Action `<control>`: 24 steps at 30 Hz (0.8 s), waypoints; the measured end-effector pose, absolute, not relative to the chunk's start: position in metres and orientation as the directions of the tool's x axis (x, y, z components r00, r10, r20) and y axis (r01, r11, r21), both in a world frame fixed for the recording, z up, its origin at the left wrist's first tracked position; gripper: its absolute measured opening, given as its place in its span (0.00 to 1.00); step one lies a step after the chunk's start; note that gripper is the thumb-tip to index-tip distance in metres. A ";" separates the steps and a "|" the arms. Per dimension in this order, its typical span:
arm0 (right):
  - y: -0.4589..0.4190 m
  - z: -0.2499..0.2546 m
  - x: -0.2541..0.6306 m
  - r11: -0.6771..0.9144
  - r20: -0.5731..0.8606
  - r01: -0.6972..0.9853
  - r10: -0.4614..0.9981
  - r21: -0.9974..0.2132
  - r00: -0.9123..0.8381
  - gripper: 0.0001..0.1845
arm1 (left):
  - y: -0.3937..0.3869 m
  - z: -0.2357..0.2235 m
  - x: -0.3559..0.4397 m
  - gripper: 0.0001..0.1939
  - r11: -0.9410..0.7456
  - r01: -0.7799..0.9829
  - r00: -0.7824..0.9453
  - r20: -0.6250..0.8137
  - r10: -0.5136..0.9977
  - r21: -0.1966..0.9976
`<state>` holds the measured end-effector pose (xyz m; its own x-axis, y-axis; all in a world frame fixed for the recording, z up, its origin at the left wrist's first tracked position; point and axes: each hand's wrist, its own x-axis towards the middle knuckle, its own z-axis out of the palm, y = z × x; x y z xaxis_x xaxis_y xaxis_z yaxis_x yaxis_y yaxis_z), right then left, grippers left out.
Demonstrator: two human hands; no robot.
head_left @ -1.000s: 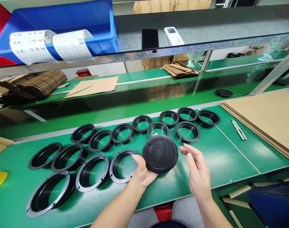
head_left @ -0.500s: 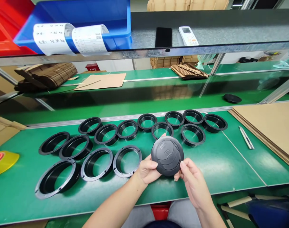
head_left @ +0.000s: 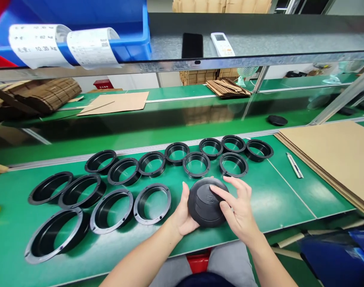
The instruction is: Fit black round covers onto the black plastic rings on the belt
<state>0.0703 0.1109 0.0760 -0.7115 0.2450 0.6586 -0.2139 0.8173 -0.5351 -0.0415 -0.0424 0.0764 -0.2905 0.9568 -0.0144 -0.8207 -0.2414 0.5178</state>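
1. Holding black disc (head_left: 203,209) in curled left hand (head_left: 182,219), above near side of green table (head_left: 260,203).
2. Touching embossed face (head_left: 209,198) with loosely open right hand (head_left: 242,209).
3. Legible on leftmost label (head_left: 35,46), far left — "10.35 kg".

Round black cap (head_left: 204,208), embossed face up, held in left hand (head_left: 182,219).

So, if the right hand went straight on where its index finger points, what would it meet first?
The round black disc; the right hand seems to be touching its face, though contact is hard to judge.
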 end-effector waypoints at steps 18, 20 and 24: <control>0.113 0.064 0.068 0.365 0.389 -0.228 0.467 -0.903 -0.794 0.24 | -0.035 0.084 -0.040 0.36 -0.171 -0.889 -0.242 -0.119 0.963 0.424; 0.113 0.060 0.068 0.300 0.352 -0.225 0.488 -0.927 -0.799 0.25 | -0.035 0.084 -0.041 0.38 -0.168 -0.890 -0.244 -0.131 0.961 0.424; 0.113 0.055 0.067 0.238 0.322 -0.230 0.500 -0.944 -0.804 0.26 | -0.036 0.085 -0.042 0.40 -0.155 -0.893 -0.234 -0.141 0.962 0.423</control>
